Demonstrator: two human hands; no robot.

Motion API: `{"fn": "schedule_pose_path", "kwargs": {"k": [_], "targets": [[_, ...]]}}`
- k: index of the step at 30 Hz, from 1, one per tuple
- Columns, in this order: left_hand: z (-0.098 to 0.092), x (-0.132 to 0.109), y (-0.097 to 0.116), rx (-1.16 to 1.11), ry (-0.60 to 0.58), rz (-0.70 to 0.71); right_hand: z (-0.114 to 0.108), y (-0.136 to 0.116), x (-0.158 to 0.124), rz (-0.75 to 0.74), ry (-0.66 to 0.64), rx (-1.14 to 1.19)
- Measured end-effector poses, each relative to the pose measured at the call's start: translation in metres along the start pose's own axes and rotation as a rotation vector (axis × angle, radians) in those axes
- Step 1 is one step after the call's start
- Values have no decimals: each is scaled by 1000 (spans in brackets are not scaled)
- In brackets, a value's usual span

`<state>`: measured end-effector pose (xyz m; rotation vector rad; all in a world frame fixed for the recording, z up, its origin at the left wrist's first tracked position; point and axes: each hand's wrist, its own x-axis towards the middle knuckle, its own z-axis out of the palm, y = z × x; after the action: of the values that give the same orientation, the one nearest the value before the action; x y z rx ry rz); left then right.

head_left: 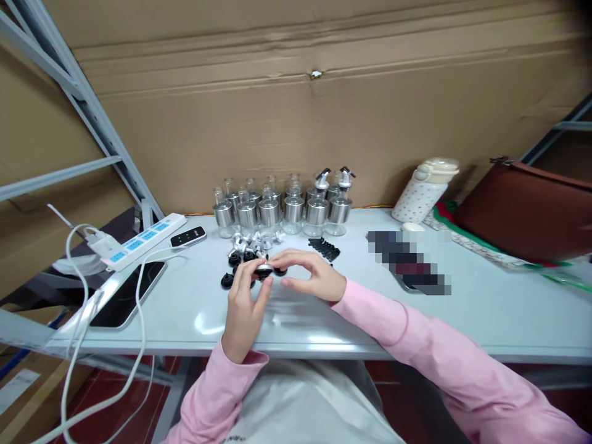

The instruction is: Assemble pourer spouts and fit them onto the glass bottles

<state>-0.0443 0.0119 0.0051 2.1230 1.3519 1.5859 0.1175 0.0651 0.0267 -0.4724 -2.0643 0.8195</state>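
Between the thumb and fingers of my left hand (245, 293) is a bottle stopper cap (264, 269), silver on top and black below. My right hand (314, 274) reaches in from the right, thumb and fingers apart, with its fingertips at the cap's right edge; whether they press on it I cannot tell. Black stopper parts (227, 280) lie around and partly behind my fingers. Just beyond them is a pile of silver pourer tops (245, 242). Small black pieces (325, 248) lie in a row right of the pile.
Glass bottles with metal bands (293, 209) stand in rows at the back; two carry pourers (345, 177). At left are a power strip (148, 239), a small black device (188, 237), a phone (129, 296) and white cables. A dotted flask (422, 194) and brown bag (522, 206) stand right.
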Motion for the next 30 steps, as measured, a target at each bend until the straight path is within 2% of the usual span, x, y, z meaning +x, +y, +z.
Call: {"fn": "schedule_pose_path", "kwargs": {"k": [3, 5, 8, 11, 14, 18, 22, 27, 30], "targets": [[1, -1, 0, 22, -17, 29, -25, 4, 5, -22, -1, -318], [1, -1, 2, 36, -25, 34, -50, 11, 4, 75, 3, -604], [0, 0, 4, 34, -44, 4, -91, 22, -4, 352, -44, -933], [-1, 0, 6, 18, -80, -24, -118, 29, -15, 667, -96, -1055], [-1, 1, 6, 16, -106, -20, -122, 32, -21, 838, -124, -1089], [-1, 1, 6, -1, -112, -27, -110, 33, -21, 924, -149, -1072], [1, -1, 3, -24, -85, -66, -102, 31, -21, 915, -136, -1061], [3, -5, 0, -15, -75, -118, -107, 29, -23, 876, -120, -1076], [2, -5, 0, -9, -84, -134, -111, 28, -20, 783, -110, -1024]]}}
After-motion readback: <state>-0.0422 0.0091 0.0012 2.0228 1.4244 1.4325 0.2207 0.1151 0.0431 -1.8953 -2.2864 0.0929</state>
